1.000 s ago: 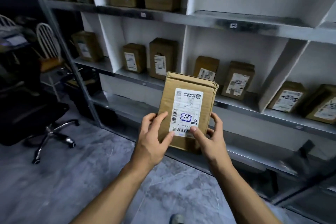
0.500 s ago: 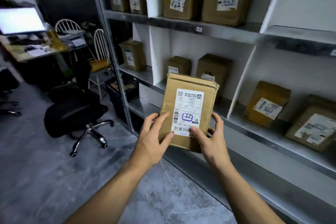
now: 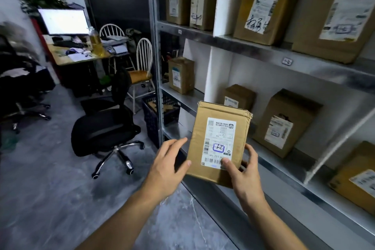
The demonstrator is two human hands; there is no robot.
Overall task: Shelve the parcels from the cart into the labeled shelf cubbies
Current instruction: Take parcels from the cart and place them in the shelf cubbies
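Note:
I hold a brown cardboard parcel [image 3: 219,140] upright in front of me, its white shipping label with a blue hand-drawn mark facing me. My left hand [image 3: 168,164] grips its lower left edge, thumb on the front. My right hand [image 3: 243,174] grips the lower right corner, thumb pressed on the barcode. The metal shelf unit [image 3: 263,48] with white dividers stands to the right, its cubbies holding several brown parcels, such as one parcel [image 3: 284,124] just behind mine. A small tag [image 3: 287,61] sits on the upper shelf's edge. The cart is out of sight.
A black office chair [image 3: 105,128] stands on the grey floor at left. Behind it are a desk [image 3: 77,55] with a lit monitor [image 3: 64,21], two white wooden chairs [image 3: 142,63] and a dark crate [image 3: 156,115] beside the shelf's post.
The view has swung left and upward along the shelf; the desk, monitor and upper cubbies now show. The parcel stays in both hands, held the same way.

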